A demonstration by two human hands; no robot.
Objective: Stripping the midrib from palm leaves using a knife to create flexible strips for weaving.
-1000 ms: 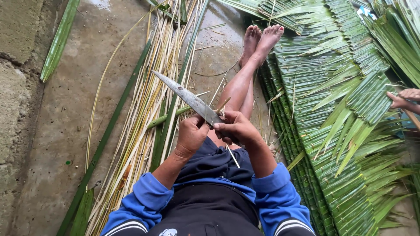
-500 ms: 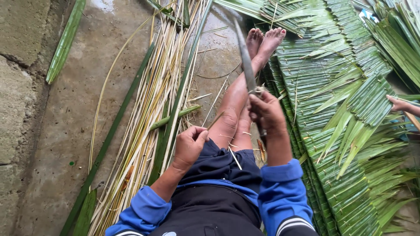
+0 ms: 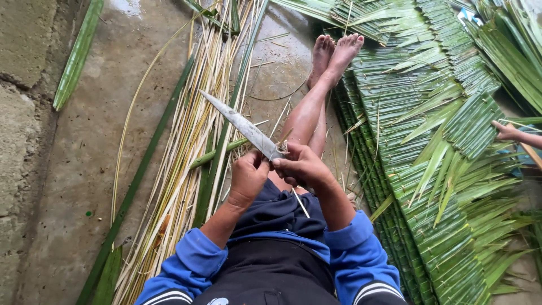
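- A long grey knife (image 3: 243, 129) is held near the middle of the frame, its blade slanting up and to the left, with the tip over the bundle of strips.
- The handle end of the knife is covered by the right hand (image 3: 302, 165), which is closed around it just right of centre.
- The left hand (image 3: 247, 176) is curled shut beside the right hand and touching it; a thin pale sliver (image 3: 300, 203) is seen running down from between the two hands over the lap, but which hand pinches it cannot be told.
- Both forearms are clothed in blue sleeves (image 3: 350, 248) at the bottom of the frame.
- Two bare legs (image 3: 307, 116) are stretched toward the top centre, the feet lying close together.
- A bundle of pale leaf strips and green midribs (image 3: 186, 147) is spread on the floor left of the legs, running from the top centre to the lower left.
- A mat of layered green palm leaves (image 3: 429, 141) is laid across the right half of the frame.
- Another person's hand (image 3: 508, 132) is seen at the right edge, resting on the leaves.
- A bare concrete floor (image 3: 73, 169) is seen in the left part of the frame.
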